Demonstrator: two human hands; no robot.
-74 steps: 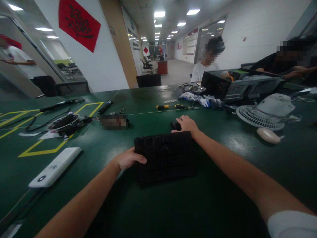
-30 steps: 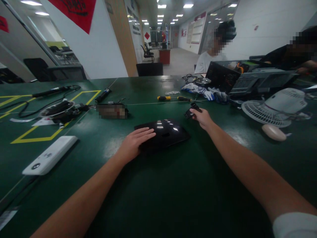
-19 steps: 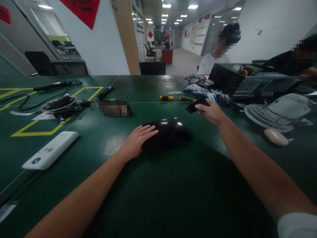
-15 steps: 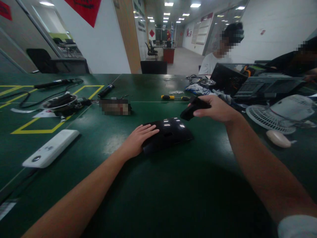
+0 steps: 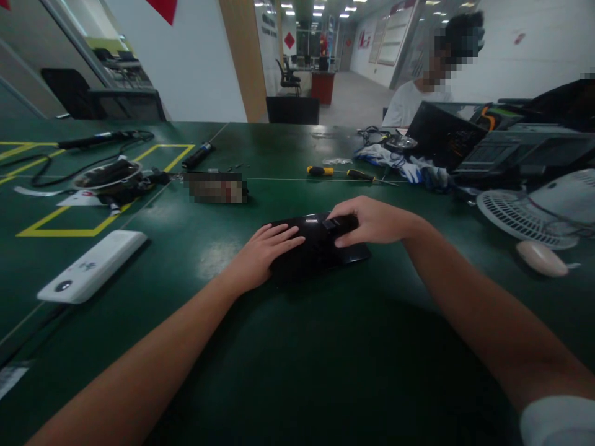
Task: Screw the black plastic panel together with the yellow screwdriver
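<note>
A glossy black plate (image 5: pixel 309 257), gently curved like a monitor stand base, lies on the green table in front of me. My left hand (image 5: pixel 258 257) rests flat on its left part, fingers stretched out. In my right hand (image 5: pixel 376 220) is a short black stand neck (image 5: pixel 343 224), gripped between thumb and fingers. The neck's lower end is at the middle of the plate, where a rectangular slot was visible earlier. Whether it sits inside the slot is hidden by the dark surfaces and my fingers.
Two yellow-black screwdrivers (image 5: pixel 320 170) lie beyond the plate. A white power strip (image 5: pixel 93 266) is at left, with cables (image 5: pixel 109 176) behind it. To the right are a white fan part (image 5: pixel 525 210), a pale computer mouse (image 5: pixel 542 258), gloves (image 5: pixel 400 162) and an opened computer case (image 5: pixel 515 148). One person sits across.
My right hand has brought the stand neck down and left, from above the plate's far right corner onto its middle. My left hand stays on the plate. The view has tilted slightly downward.
</note>
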